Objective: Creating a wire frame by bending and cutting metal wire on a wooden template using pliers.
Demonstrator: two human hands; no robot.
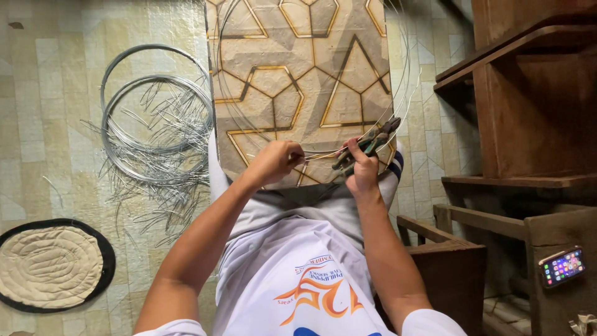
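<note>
A: While the patterned board [301,81] lies across the lap, how far does the work look?

B: Left of the board, coils of wire [155,121] and many cut pieces cover the floor, so plenty seems done. At the board's near edge, the left hand [273,162] pinches a wire [320,155], and the right hand [362,168] grips pliers [367,142]. That piece looks unfinished.
</note>
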